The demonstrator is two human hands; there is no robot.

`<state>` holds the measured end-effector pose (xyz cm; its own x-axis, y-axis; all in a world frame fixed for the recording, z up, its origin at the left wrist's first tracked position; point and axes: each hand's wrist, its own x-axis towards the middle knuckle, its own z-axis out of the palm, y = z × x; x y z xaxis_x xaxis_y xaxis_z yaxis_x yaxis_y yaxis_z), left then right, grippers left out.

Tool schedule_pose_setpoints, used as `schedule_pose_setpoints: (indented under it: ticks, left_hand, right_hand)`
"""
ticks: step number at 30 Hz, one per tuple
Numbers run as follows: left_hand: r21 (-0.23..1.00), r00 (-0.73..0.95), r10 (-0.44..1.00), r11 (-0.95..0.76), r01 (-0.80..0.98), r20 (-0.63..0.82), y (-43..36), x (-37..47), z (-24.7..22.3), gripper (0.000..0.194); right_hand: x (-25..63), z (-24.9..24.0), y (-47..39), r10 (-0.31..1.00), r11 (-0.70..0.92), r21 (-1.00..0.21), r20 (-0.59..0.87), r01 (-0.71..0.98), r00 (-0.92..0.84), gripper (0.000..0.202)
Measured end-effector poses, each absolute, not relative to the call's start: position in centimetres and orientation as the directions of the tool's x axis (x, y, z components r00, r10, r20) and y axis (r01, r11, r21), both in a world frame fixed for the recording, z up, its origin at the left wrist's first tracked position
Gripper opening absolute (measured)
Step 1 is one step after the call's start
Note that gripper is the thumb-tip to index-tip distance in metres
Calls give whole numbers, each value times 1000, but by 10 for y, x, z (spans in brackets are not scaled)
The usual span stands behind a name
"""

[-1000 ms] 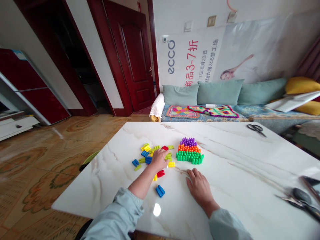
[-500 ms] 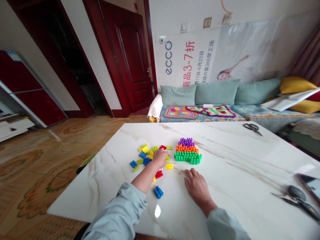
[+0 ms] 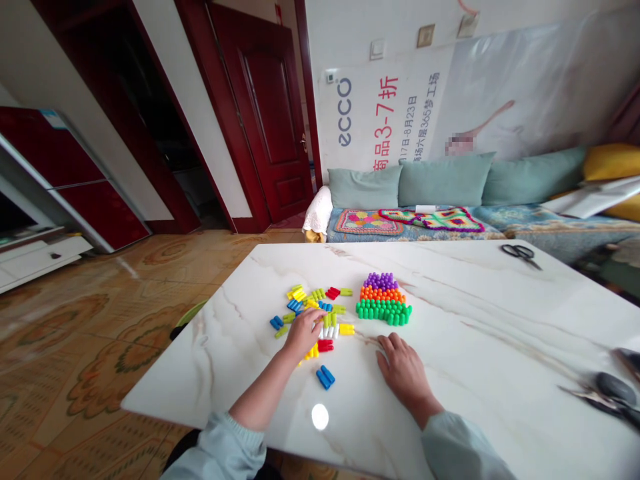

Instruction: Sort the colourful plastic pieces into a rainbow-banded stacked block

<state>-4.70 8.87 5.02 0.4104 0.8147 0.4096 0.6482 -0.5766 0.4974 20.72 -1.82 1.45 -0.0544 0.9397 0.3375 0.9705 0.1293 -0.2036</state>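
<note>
My left hand [image 3: 303, 333] hovers over a loose spread of small bullet-shaped plastic pieces in yellow, blue, red, white and lime. Its thumb and fingers are apart beside the lime pieces [image 3: 331, 321], and I see nothing held between them. White pieces [image 3: 330, 331] and a yellow pair [image 3: 347, 329] lie just right of the fingers. Under the hand some pieces are hidden. My right hand [image 3: 406, 373] rests on the table with its fingers loosely spread. Beyond it, purple, orange and green pieces stand packed upright in a block [image 3: 384, 310]. A blue pair [image 3: 325, 377] lies nearer me.
The white marble-patterned table [image 3: 240, 320] bears black scissors [image 3: 521, 253] at the far right. Dark-handled pliers or cutters [image 3: 607, 393] lie at the near right, with a dark object partly in view behind. A sofa with pale green cushions [image 3: 445, 181] stands beyond the table.
My left hand has drawn back toward me and to the left, uncovering red, blue and lime pieces. My right hand stays on the table. The whole view has shifted slightly.
</note>
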Motion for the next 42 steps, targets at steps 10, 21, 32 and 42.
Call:
schedule_pose_setpoints:
  ticks: [10,21,32,42]
  left_hand:
    - [397,502,767,-638,660,400,-4,-76,38,39]
    - [303,458,805,-574,761,376,-4,-66,35,44]
    - [251,245,957,-278,927,157,50,-48,59,45]
    - [232,220,963,-252,939,157,64,-34,52,47]
  right_hand:
    - [208,13,-18,933,140,-186,355,973,-66,22]
    - [210,8,-16,926,154,-185,370,971,-77,23]
    - [210,6,-16,924,156,-188,375,970,-76,23]
    - [209,10,-17,932,136,-189,357,973,-61,23]
